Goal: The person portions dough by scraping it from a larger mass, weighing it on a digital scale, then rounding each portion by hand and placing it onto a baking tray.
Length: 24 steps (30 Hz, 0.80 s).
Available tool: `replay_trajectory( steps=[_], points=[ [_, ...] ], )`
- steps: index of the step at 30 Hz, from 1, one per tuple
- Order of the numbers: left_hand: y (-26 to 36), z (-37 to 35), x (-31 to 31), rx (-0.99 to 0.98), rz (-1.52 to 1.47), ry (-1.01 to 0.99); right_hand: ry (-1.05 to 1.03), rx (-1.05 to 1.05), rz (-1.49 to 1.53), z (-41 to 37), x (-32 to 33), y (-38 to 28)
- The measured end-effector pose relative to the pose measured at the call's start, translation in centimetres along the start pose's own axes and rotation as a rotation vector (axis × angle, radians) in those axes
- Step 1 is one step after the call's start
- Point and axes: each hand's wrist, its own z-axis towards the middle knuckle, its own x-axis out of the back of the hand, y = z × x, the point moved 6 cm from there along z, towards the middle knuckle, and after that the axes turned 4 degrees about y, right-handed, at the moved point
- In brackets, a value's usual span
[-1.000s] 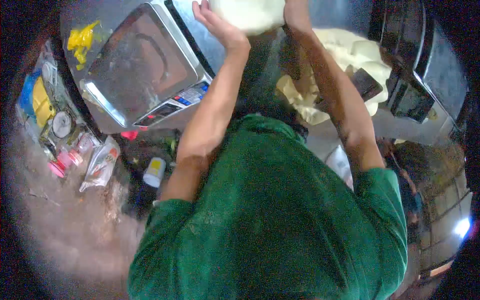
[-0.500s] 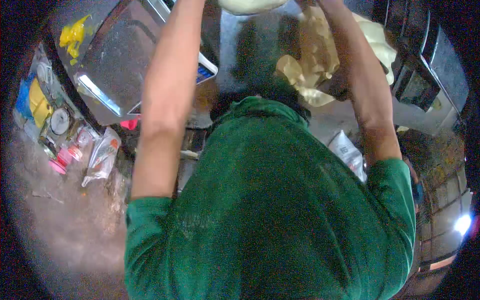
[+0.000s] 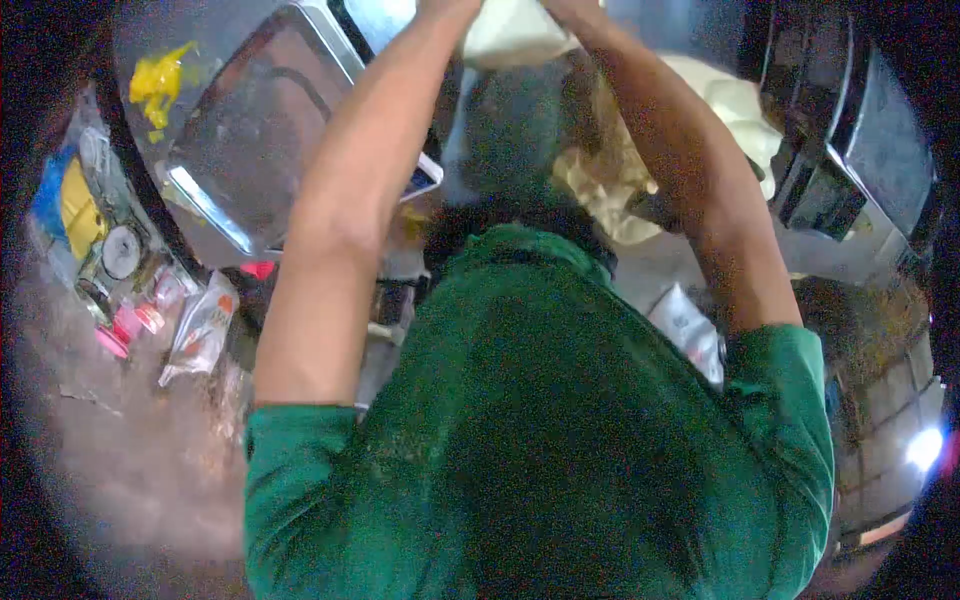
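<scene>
The person's left hand (image 3: 445,8) and right hand (image 3: 568,10) reach up to the top edge of the view, one on each side of a pale dough lump (image 3: 508,35), and both touch it. The frame cuts off the fingers of both hands, so it cannot be told whether they clench the lump or only press against it. The lump is above the far part of the steel counter (image 3: 640,265), between the weighing scale (image 3: 260,130) at the counter's left end and a dough heap (image 3: 725,100) towards its right edge. The scale's keypad (image 3: 420,180) shows by the left forearm, its keys too blurred to read. A yellow scrap (image 3: 155,85) lies at the far left corner. Beside the counter's left edge a plastic packet (image 3: 200,325) lies on the floor, with print that cannot be read
</scene>
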Motion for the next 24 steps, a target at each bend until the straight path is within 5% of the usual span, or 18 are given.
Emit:
replay_trajectory(
  steps=[2,3,5,6,7,9,17,20,21,22,24],
  points=[
    [-1.0,0.0,-1.0,-0.019,-0.037,-0.051,-0.083,0.011,-0.007,0.3,-0.7,0.8],
    [-0.1,-0.2,-0.1,-0.064,0.024,-0.058,-0.295,-0.091,-0.040,-0.3,0.6,-0.3],
    [0.8,-2.6,0.8,-0.133,0.151,-0.111,-0.040,0.113,-0.161,-2.5,2.9,-2.1],
    [1.2,-3.9,1.2,-0.203,0.127,0.023,0.066,0.211,-0.218,-4.1,3.3,-2.6],
    [1.5,-5.6,1.1,-0.262,0.109,0.152,-0.049,0.241,-0.212,-5.2,2.8,-2.4],
    [0.7,-7.7,0.2,-0.312,0.109,0.341,0.054,0.326,0.012,-6.9,2.4,-1.5],
    [1.8,-5.7,0.5,-0.282,0.143,0.324,0.115,0.326,-0.066,-5.3,2.6,-1.7],
    [-0.5,-3.6,0.5,-0.189,-0.139,0.048,0.008,0.444,-0.016,-3.6,0.1,1.9],
    [-3.6,-1.5,-0.7,0.004,-0.215,-0.328,-0.231,0.232,0.225,-1.5,1.5,2.1],
    [-5.2,-0.2,-1.1,0.017,-0.163,-0.392,-0.480,0.006,0.466,-1.7,4.2,1.2],
    [-6.3,-0.3,-1.9,0.024,-0.040,-0.426,-0.678,-0.074,0.482,-2.7,4.9,1.5]
  ],
)
